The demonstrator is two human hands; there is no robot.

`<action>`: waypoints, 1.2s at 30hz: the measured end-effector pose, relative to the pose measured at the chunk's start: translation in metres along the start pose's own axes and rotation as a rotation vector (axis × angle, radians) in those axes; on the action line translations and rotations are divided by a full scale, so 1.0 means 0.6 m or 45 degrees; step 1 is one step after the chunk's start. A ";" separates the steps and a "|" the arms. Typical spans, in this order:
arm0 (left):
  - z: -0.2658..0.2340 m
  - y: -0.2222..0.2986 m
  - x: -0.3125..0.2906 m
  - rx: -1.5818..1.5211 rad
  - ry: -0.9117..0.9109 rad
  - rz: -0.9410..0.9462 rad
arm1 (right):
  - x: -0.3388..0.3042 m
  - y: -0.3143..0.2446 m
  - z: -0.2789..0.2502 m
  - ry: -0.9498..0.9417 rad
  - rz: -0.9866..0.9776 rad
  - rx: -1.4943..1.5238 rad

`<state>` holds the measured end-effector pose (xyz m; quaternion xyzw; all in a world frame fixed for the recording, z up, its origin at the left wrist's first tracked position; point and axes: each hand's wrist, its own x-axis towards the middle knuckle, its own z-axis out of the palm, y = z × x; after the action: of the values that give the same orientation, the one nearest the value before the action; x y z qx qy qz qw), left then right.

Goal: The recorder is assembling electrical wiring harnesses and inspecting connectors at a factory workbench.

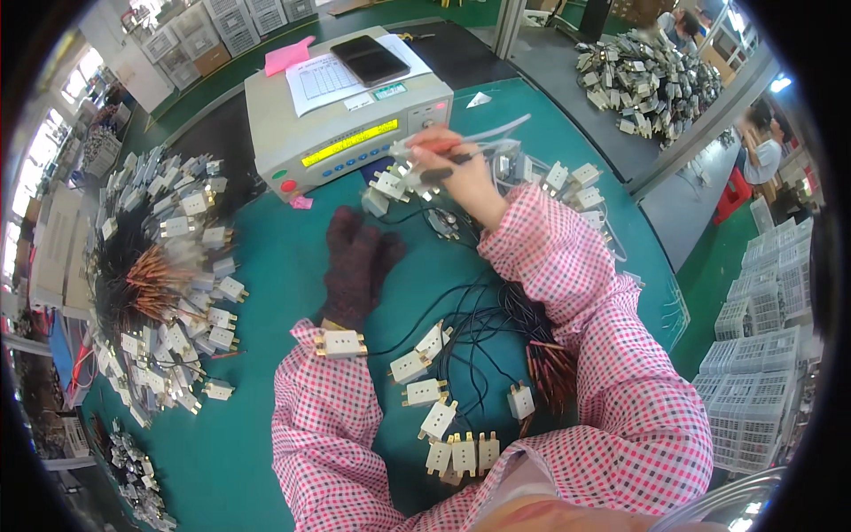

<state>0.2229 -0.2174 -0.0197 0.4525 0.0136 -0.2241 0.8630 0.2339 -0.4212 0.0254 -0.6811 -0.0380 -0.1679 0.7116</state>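
A white block [388, 184] sits before the tester [355, 120], just beside the right hand [459, 173], which pinches a red probe [448, 144] and a black probe [435, 176]. The gloved left hand [355, 266] is loosely spread. Steady tips, with black cables [525, 309] clear, should work best.

Matt plastic block [340, 343], cloth glove [351, 270].

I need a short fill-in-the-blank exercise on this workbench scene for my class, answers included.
1. The ____ hand wears a dark glove.
2. The right hand grips slim handles coloured red and ____.
3. The boxy instrument's lit display is ____.
4. A black ____ lies on the printed sheet.
Missing words: left; black; yellow; phone.
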 end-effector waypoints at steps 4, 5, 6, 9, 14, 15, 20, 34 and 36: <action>0.001 0.006 0.003 0.137 -0.073 0.088 | -0.013 -0.001 0.012 -0.162 -0.312 -0.307; -0.002 0.009 0.004 0.058 -0.111 0.009 | -0.013 0.000 0.012 -0.222 -0.526 -0.502; -0.005 0.013 0.007 -0.048 -0.155 -0.067 | -0.014 0.001 0.013 -0.216 -0.521 -0.490; -0.018 0.022 0.014 -0.116 -0.229 -0.140 | -0.015 0.001 0.013 -0.325 -0.431 -0.520; -0.021 0.022 0.015 -0.080 -0.374 -0.133 | -0.017 -0.002 0.016 -0.355 -0.386 -0.466; -0.019 0.020 0.013 -0.078 -0.297 -0.146 | -0.018 -0.002 0.017 -0.398 -0.405 -0.464; -0.009 0.016 0.007 0.189 -0.217 -0.059 | -0.018 0.003 0.020 -0.405 -0.375 -0.489; -0.043 0.027 0.001 0.153 -0.413 -0.149 | -0.026 -0.024 0.022 -0.628 0.026 -0.052; -0.044 0.026 -0.001 0.154 -0.354 -0.138 | -0.028 -0.024 0.023 -0.629 0.027 -0.056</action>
<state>0.2333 -0.1891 -0.0231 0.4669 -0.0952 -0.3312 0.8144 0.2162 -0.4045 0.0351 -0.7171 -0.2003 0.0104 0.6674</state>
